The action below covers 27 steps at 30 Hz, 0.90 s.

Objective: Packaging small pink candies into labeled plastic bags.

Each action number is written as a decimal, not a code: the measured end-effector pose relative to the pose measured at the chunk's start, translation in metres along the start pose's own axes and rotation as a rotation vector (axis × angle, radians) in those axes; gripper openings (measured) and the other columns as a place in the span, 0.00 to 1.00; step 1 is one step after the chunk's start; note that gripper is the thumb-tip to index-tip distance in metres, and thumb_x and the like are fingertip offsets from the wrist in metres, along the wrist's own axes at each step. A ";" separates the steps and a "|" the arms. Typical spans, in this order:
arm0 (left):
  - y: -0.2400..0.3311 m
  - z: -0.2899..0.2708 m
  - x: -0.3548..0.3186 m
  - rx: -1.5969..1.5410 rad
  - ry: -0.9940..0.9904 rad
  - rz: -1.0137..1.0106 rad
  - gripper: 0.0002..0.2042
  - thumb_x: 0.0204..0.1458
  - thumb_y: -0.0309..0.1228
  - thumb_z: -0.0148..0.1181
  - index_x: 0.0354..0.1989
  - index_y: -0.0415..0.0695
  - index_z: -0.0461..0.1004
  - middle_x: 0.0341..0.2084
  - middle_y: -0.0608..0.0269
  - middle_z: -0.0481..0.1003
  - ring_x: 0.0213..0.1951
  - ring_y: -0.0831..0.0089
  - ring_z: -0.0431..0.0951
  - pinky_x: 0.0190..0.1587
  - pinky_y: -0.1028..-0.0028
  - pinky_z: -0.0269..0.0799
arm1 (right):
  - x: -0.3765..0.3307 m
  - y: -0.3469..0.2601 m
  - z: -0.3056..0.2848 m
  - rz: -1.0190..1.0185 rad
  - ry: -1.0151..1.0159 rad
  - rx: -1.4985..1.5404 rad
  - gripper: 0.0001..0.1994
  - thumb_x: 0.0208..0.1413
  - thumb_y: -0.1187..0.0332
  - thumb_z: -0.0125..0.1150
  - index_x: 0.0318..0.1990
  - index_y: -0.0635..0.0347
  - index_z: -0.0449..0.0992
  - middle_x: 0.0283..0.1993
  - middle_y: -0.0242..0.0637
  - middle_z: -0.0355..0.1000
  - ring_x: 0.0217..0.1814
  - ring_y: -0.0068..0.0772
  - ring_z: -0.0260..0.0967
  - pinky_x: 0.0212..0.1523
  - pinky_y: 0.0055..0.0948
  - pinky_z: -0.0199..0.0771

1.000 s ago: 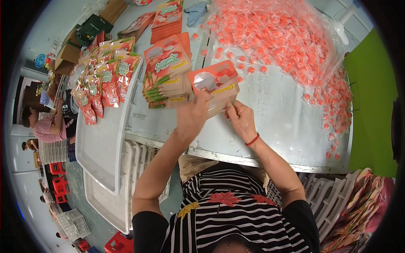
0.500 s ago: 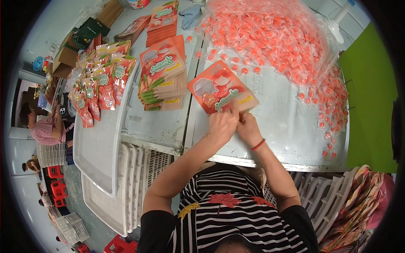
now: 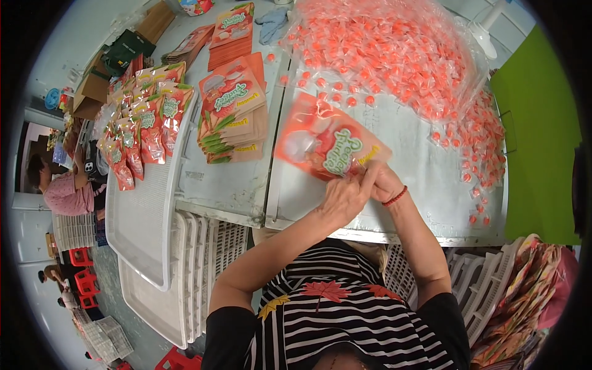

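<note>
A flat red pouch with a white and green design is held tilted over the near part of the metal table, its left end slightly blurred. My left hand grips its near right edge, index finger stretched along the edge. Close beside it, my right hand, with a red bracelet at the wrist, pinches the same edge near the pouch's right corner. Part of that edge is hidden behind my fingers. Beyond the pouch lie loose wrapped red candies, in front of a large heap of them on clear plastic.
Stacked flat pouches lie left of my hands, with another stack behind. Filled pouches stand on a white tray at the left. A green panel borders the right side. A blue cloth lies at the back.
The pouch has turned a little counterclockwise. Both hands have shifted right along its near edge, the left one also slightly toward me.
</note>
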<state>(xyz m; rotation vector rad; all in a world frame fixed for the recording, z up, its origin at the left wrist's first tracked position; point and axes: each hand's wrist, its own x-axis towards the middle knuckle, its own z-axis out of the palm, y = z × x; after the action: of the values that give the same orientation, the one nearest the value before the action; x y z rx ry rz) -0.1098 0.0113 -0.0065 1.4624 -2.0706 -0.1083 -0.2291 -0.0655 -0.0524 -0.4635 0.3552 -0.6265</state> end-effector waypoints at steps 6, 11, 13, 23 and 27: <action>0.013 -0.013 -0.006 -0.143 0.023 0.102 0.30 0.42 0.29 0.63 0.57 0.39 0.62 0.23 0.57 0.73 0.27 0.60 0.76 0.24 0.63 0.71 | -0.002 0.002 0.026 -0.015 0.074 0.018 0.18 0.61 0.69 0.50 0.58 0.61 0.64 0.53 0.42 0.69 0.53 0.40 0.69 0.53 0.39 0.75; -0.005 -0.050 -0.004 -0.034 -0.155 0.242 0.47 0.29 0.40 0.75 0.62 0.42 0.58 0.53 0.49 0.63 0.56 0.48 0.63 0.52 0.48 0.64 | -0.002 0.009 0.054 -0.059 -0.065 -0.346 0.19 0.65 0.65 0.41 0.61 0.61 0.61 0.57 0.47 0.65 0.56 0.42 0.66 0.57 0.37 0.71; -0.016 -0.042 -0.008 -0.022 -0.163 0.243 0.50 0.24 0.41 0.77 0.60 0.36 0.58 0.62 0.48 0.51 0.61 0.39 0.51 0.60 0.41 0.47 | 0.012 0.020 0.023 -0.088 -0.188 -0.546 0.20 0.66 0.66 0.39 0.63 0.60 0.58 0.63 0.43 0.60 0.62 0.39 0.62 0.61 0.36 0.66; -0.034 -0.067 -0.012 -0.275 -0.332 -0.052 0.63 0.19 0.59 0.74 0.65 0.36 0.49 0.63 0.41 0.51 0.65 0.45 0.48 0.65 0.48 0.41 | 0.007 0.018 0.021 0.308 -0.162 0.112 0.23 0.55 0.70 0.62 0.58 0.61 0.66 0.54 0.36 0.70 0.51 0.30 0.71 0.48 0.29 0.76; -0.044 -0.065 -0.016 -0.029 -0.339 0.018 0.59 0.19 0.54 0.75 0.63 0.35 0.53 0.63 0.42 0.51 0.66 0.46 0.49 0.64 0.46 0.43 | 0.011 0.013 0.030 0.194 -0.306 -0.088 0.24 0.53 0.71 0.65 0.57 0.60 0.66 0.52 0.36 0.71 0.50 0.28 0.71 0.48 0.29 0.76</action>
<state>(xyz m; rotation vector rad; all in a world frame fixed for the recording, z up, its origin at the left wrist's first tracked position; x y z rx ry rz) -0.0366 0.0257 0.0226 1.4892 -2.3368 -0.4019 -0.2010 -0.0535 -0.0358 -0.5928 0.1346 -0.3449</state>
